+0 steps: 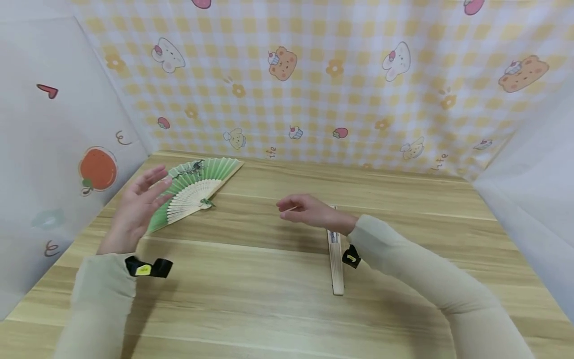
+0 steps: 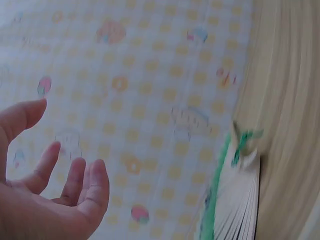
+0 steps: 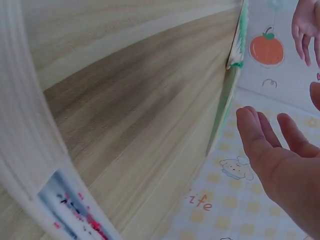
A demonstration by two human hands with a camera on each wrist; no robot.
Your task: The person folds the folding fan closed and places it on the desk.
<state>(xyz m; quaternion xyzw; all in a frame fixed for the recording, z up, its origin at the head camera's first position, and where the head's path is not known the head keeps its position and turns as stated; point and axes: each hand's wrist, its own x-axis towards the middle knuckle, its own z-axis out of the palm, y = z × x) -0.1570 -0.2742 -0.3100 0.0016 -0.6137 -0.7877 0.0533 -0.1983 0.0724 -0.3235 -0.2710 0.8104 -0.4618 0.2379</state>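
A green folding fan (image 1: 197, 187) lies spread on the table at the back left, its pale ribs meeting at a pivot with a green cord. My left hand (image 1: 141, 204) is raised over the fan's left part, fingers loosely bent with nothing in them; the left wrist view shows the fan (image 2: 235, 200) below and to the side. A second fan, folded (image 1: 335, 264), lies lengthwise right of the middle. Above its far end passes my right wrist, and the right hand (image 1: 309, 210) hovers to the left of it, fingers relaxed and holding nothing. Printed decoration shows on the folded fan (image 3: 75, 205).
The wooden table (image 1: 251, 304) runs back to a yellow checked cloth (image 1: 314, 99) with cartoon prints. White sheets, one with fruit prints (image 1: 97, 169), hang at the left and right sides. A black strap with a camera mount (image 1: 148, 268) sits on each wrist.
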